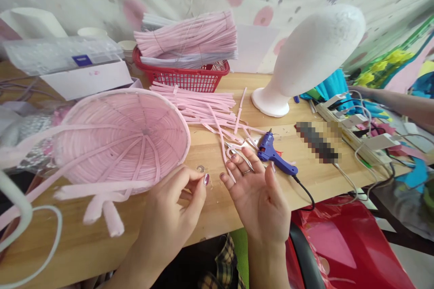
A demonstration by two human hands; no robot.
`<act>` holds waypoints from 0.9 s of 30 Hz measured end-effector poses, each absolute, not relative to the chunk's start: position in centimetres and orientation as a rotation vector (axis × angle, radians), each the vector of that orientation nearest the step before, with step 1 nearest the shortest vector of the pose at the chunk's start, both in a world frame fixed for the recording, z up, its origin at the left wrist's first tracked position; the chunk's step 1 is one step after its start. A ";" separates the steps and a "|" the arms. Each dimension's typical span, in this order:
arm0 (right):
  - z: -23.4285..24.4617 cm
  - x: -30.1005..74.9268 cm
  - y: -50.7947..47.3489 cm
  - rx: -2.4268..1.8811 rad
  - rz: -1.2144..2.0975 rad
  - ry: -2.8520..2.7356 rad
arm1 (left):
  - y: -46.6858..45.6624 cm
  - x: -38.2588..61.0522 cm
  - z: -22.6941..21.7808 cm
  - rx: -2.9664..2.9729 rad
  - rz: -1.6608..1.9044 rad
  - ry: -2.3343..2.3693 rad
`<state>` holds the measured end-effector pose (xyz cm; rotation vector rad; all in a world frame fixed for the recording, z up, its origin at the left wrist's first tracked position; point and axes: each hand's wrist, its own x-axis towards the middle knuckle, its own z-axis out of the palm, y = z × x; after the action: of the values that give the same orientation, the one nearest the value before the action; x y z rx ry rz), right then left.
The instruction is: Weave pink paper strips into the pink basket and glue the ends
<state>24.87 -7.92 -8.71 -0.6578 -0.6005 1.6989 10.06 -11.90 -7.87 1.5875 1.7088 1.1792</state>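
- Your left hand (172, 210) sits at the near right rim of the pink woven basket (118, 140), fingers loosely curled. The fingertips are at the rim, but I cannot tell whether they pinch it.
- Your right hand (259, 196) is just right of the basket, apart from it, open with the palm up and the fingers spread. It grips nothing.
- The basket lies tilted on the counter (210, 216), its hollow facing you, with loose pink ends trailing from its near left side.
- One long pink strip (222, 140) runs right of the basket, down to your right fingertips.
- The blue glue gun (276, 157) lies on the counter further right of the basket, just beyond your right hand.
- The loose pink strips (200, 104) are spread behind and right of the basket.
- The red basket (190, 79), behind the woven one, carries bundled pink strips.
- The white foam head (308, 54) stands well right of the basket.
- Another person's arm (396, 101) shows at the far right.
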 end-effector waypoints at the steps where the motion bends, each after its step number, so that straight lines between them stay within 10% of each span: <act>1: -8.7 24.9 -7.9 -0.653 1.702 -0.609 | -11.8 10.0 -7.9 1.596 1.136 1.721; 27: -9.7 24.9 -9.2 -0.666 1.528 -1.070 | -10.9 11.1 -7.0 1.694 1.417 1.507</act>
<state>24.87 -9.18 -9.70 -0.6658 -1.0702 1.5277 11.06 -10.95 -6.98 1.6943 1.5071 1.4170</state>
